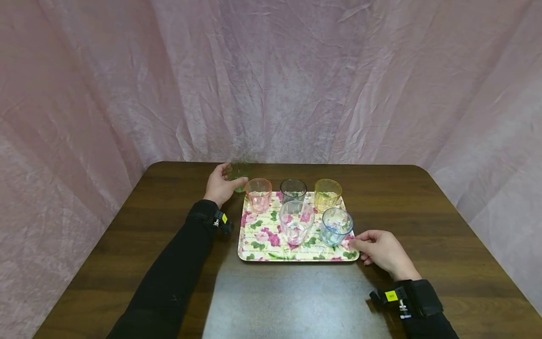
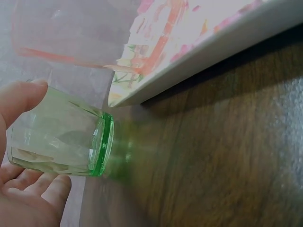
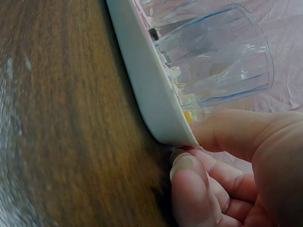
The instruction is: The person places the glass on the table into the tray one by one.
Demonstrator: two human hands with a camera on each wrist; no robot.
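Observation:
A green glass [image 2: 61, 132] is between the thumb and fingers of my left hand [image 1: 221, 184], just beyond the back left corner of a flowered tray [image 1: 262, 254]. In the left wrist view its green base is close to the wooden table; whether it touches cannot be told. At the tray's right edge, near the front corner, my right hand [image 1: 385, 252] pinches the rim, thumb on top and fingers beneath. On the tray stand a pink glass [image 1: 259, 195], a dark grey glass [image 1: 293, 190], a yellow glass [image 1: 328, 195], a clear glass [image 1: 296, 223] and a blue glass [image 1: 336, 227].
Beneath the tray is a brown wooden table [image 1: 139, 226], with a grey, shiny patch [image 1: 292, 296] in front of the tray. Behind the table's far edge hangs a pink curtain [image 1: 271, 84]. The pink glass is right beside the green one.

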